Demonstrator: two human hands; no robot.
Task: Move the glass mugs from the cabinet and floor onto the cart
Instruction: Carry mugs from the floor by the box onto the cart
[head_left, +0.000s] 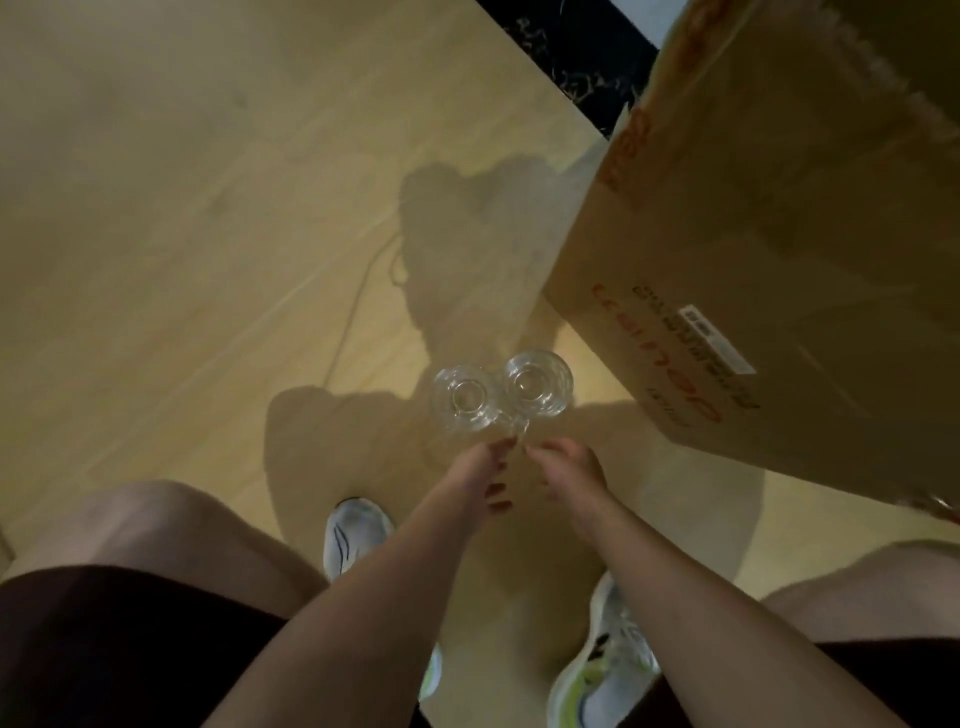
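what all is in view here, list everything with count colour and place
glass mugs: 2, clear, side by side on the floor at centre
cardboard box: 1, brown with red print, right, beside the mugs
floor: 1, light wood
dark patterned surface: 1, black, top edge
shoes: 2, white, bottom centre
left hand: 1, reaching to the mug handles
right hand: 1, reaching to the mug handles

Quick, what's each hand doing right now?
Left hand: pinches the left clear glass mug by its handle.
Right hand: pinches the right clear glass mug.
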